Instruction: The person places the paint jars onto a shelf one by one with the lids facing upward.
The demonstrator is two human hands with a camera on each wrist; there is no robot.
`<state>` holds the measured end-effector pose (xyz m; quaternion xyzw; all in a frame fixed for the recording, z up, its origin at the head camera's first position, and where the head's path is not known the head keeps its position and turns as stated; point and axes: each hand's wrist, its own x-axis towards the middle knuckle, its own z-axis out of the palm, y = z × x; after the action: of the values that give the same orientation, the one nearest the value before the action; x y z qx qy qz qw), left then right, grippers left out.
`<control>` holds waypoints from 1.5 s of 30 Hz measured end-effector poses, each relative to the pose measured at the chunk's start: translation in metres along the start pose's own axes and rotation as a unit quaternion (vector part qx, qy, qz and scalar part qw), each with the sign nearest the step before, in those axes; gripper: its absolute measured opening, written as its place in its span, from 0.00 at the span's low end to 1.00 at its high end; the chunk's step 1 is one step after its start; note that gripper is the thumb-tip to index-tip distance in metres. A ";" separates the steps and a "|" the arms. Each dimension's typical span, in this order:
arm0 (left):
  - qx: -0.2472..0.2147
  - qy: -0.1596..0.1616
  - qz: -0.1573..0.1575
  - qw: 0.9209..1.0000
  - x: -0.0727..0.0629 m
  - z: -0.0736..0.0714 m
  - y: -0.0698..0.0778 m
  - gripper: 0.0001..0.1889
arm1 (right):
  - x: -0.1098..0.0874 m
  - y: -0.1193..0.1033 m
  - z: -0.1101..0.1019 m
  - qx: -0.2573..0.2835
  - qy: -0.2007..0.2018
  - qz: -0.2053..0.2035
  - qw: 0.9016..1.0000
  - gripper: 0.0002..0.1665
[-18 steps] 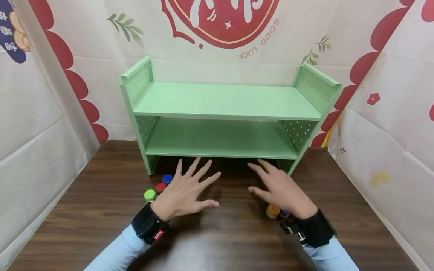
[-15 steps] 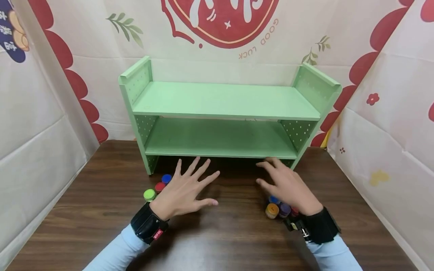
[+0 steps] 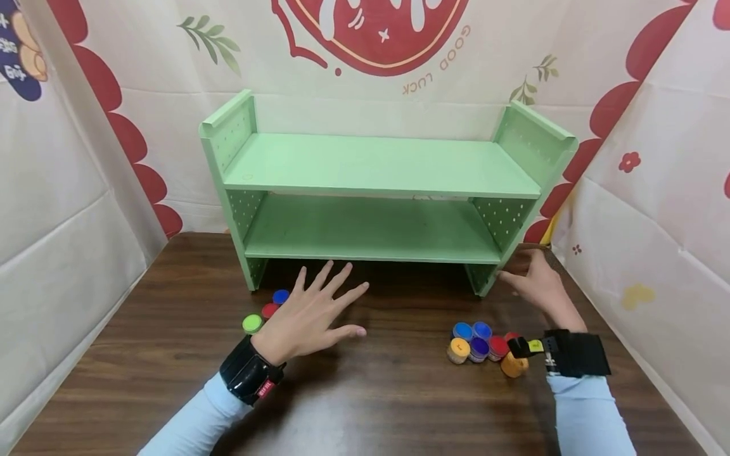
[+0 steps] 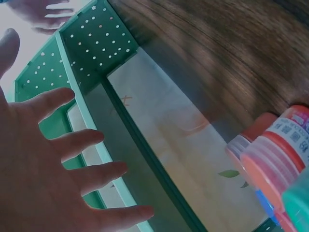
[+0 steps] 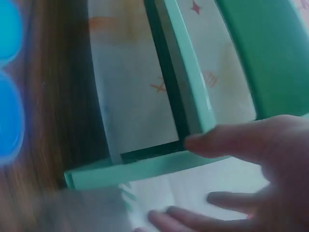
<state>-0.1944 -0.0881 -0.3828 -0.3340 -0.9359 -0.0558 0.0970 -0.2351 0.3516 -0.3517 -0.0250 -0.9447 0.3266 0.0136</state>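
A light green two-tier shelf (image 3: pixel 371 228) with dotted side panels stands on the table. My left hand (image 3: pixel 310 313) spreads its fingers before the shelf's lower front, holding nothing; in the left wrist view its fingertips (image 4: pixel 116 169) overlap the shelf edge, contact unclear. At the shelf's right side is my right hand (image 3: pixel 542 285), thumb toward the panel's front edge and fingers outside it. The right wrist view shows the thumb (image 5: pixel 227 142) near the panel's rim, fingers loose and apart. Whether it touches cannot be told. Small lidded jars with a green lid (image 3: pixel 252 323) stand left, partly hidden.
Several small jars with blue, red and orange lids (image 3: pixel 458 350) cluster on the right of the brown table (image 3: pixel 371 405), next to my right wrist strap (image 3: pixel 576 353). A printed cloth (image 3: pixel 365 114) hangs behind and on both sides.
My right hand has moved right, from before the shelf's lower front to outside its right panel, uncovering the jars on the right. My left hand stays about where it was.
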 end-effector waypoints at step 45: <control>-0.078 -0.105 -0.172 0.976 -0.019 -0.012 -0.105 0.04 | 0.039 0.013 0.029 0.044 -0.117 0.008 0.992 0.23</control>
<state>-0.2449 -0.1833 -0.3791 -0.1781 -0.9772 -0.1089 -0.0393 -0.2746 0.3463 -0.3826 0.0065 -0.9244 0.3686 -0.0980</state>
